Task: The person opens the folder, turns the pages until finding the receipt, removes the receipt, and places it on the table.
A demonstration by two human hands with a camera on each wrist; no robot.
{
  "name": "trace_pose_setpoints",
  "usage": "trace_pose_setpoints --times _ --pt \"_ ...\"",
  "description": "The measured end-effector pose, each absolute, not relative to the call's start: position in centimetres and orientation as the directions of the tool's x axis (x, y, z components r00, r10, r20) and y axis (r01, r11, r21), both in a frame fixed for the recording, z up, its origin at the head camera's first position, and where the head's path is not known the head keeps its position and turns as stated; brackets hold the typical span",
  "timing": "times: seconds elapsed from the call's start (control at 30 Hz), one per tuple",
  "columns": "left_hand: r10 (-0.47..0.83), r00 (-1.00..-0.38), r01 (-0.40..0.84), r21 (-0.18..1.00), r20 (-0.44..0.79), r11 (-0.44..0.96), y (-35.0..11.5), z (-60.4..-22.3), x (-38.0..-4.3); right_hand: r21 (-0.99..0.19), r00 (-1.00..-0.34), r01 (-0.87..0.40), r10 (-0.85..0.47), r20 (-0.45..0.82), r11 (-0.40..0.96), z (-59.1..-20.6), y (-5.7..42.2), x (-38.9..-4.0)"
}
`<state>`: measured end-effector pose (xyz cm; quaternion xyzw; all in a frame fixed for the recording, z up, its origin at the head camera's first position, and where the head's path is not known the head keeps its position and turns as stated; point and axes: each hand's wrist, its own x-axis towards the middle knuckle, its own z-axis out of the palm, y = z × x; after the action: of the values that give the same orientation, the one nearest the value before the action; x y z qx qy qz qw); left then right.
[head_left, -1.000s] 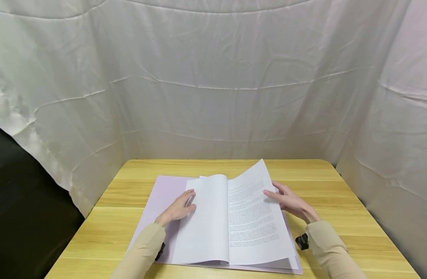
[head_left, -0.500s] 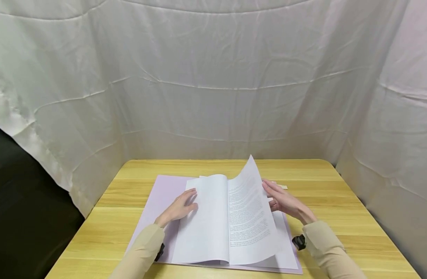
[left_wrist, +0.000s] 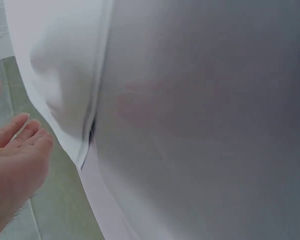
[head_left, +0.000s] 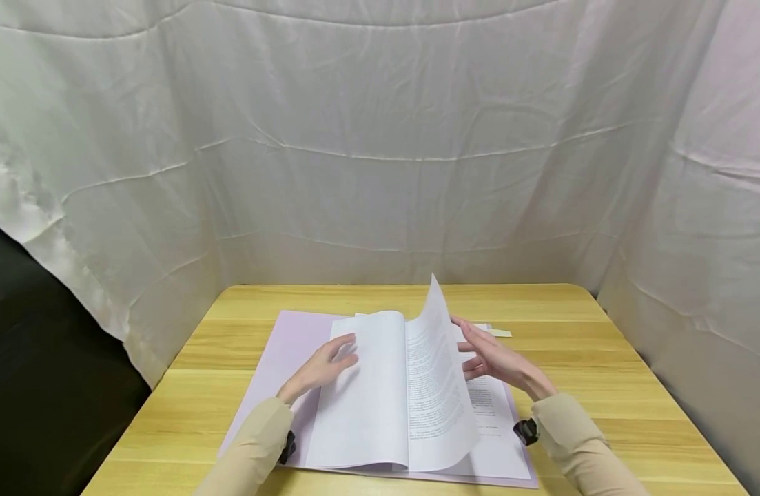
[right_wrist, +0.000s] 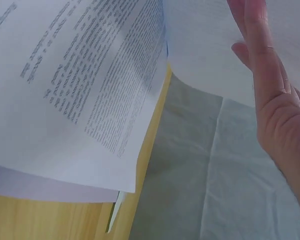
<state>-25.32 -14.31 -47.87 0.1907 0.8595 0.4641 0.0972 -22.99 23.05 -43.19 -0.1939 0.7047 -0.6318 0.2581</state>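
Note:
A lilac folder [head_left: 302, 324] lies opened out on the table with printed pages in it. The turned left page [head_left: 367, 413] is blank and curves up near the spine. On the right, one printed page [head_left: 435, 406] stands lifted and bowed, its top corner raised. My right hand [head_left: 500, 358] is behind that page's outer edge, fingers extended; in the right wrist view the hand [right_wrist: 275, 85] has its fingers against the sheet. Beneath lies another printed page [right_wrist: 85, 85]. My left hand [head_left: 320, 366] is over the left page's outer edge, fingers loosely bent, holding nothing.
The wooden table [head_left: 609, 386] extends around the folder on every side. A small pale strip [head_left: 500, 333] sticks out past the folder's upper right. Light grey cloth [head_left: 380, 193] hangs behind and at both sides, with a dark area [head_left: 45, 379] at the left.
My right hand has moved left, swinging the lifted page towards the spine and uncovering more of the printed page beneath. The left hand has shifted slightly right.

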Motion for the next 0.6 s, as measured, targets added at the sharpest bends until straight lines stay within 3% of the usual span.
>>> trace_pose_setpoints --times 0.43,0.6 --pt "0.471 -0.882 0.16 0.923 -0.027 0.351 -12.4 -46.3 -25.3 -0.995 -0.741 0.043 -0.665 -0.094 0.093 -43.1 21.8 -23.1" --pt "0.534 -0.845 0.147 0.955 -0.014 0.258 -11.5 -45.8 -25.3 -0.994 -0.74 0.02 -0.668 -0.086 0.106 -43.1 21.4 -23.0"
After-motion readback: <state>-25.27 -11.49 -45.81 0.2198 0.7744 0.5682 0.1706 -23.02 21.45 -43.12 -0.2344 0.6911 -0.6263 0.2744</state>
